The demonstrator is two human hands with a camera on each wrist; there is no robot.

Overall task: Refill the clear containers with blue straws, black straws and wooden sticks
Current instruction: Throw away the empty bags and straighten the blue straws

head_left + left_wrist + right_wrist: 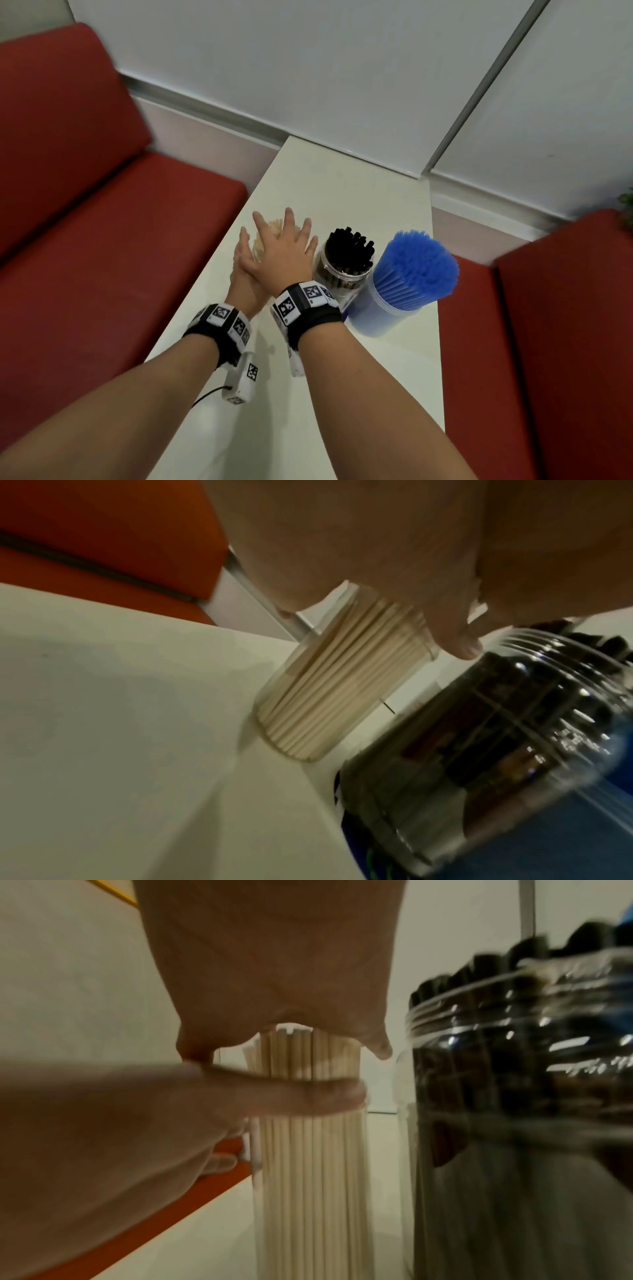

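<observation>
Standing in a row on the white surface [342, 192] are three clear containers, one for each kind of stock. Your left hand [244, 263] curls round the side of the leftmost container [310, 696], thumb across its wall near the rim, so it grips the container that holds the wooden sticks [308, 1177]. Your right hand [284, 250] lies flat on top of those sticks with fingers straight and spread, palm pressing on their upper ends and holding nothing. The sticks stand upright and packed tight, their tops rising above the rim.

Just beside it, in the middle, the second container [337, 274] holds black straws [349, 246], whose ends poke out past the threaded neck. The third container [380, 315], nearest the right edge of the surface, is crammed with blue straws [416, 263] that fan out wide at the top and lean towards the edge.

Two red benches flank the surface, one on the left [85, 205] and one on the right [565, 325]. Each of your wrists wears a black band with printed square markers, and the right hand hides most of the stick tops from the head view.
</observation>
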